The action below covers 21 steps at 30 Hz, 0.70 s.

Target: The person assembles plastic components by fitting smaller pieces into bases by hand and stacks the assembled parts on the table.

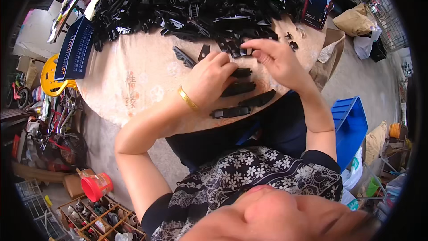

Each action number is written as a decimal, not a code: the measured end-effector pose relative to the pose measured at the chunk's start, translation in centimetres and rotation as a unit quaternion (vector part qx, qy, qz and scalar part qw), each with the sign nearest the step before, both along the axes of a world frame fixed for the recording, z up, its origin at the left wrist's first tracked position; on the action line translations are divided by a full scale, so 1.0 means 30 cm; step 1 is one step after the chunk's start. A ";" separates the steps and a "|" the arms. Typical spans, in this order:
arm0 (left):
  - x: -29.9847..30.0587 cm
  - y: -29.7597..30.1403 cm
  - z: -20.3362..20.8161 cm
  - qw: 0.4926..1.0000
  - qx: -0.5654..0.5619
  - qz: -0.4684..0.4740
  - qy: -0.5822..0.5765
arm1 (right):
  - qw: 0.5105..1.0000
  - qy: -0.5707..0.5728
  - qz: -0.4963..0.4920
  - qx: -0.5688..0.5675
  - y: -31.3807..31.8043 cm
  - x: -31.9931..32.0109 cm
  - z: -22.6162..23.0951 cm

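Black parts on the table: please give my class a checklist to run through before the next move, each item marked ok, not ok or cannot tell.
1. Left hand and right hand in view: ok, both over the table.
2. What the left hand grips: cannot tell; its underside is hidden.
3. Jewellery off: not ok; a gold bracelet is worn.
4. Heap of black parts sorted: not ok; it is jumbled.
5. Phone screen dark: not ok; it is lit.
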<state>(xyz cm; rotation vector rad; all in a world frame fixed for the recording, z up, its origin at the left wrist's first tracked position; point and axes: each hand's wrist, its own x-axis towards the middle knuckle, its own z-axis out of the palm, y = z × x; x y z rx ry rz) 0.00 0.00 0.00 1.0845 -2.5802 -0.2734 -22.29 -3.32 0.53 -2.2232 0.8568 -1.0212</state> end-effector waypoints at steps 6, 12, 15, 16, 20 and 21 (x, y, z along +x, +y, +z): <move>0.045 0.002 0.021 0.983 0.113 0.101 0.104 | 0.986 0.015 0.059 0.157 0.028 0.025 -0.011; 0.041 -0.002 0.019 0.990 0.063 0.075 0.099 | 0.996 0.080 0.026 -0.014 0.032 0.004 -0.006; 0.042 0.002 0.013 0.990 0.054 0.082 0.104 | 0.987 0.122 0.009 -0.101 0.019 -0.017 0.002; 0.043 0.000 0.010 0.990 0.054 0.082 0.104 | 0.987 0.122 0.009 -0.101 0.014 -0.022 0.001; 0.029 -0.010 0.011 0.988 0.069 0.069 0.116 | 0.986 0.116 0.057 -0.110 -0.015 -0.008 -0.028; 0.023 -0.008 0.015 0.986 0.088 0.067 0.123 | 0.982 0.105 0.081 -0.132 -0.017 0.006 -0.034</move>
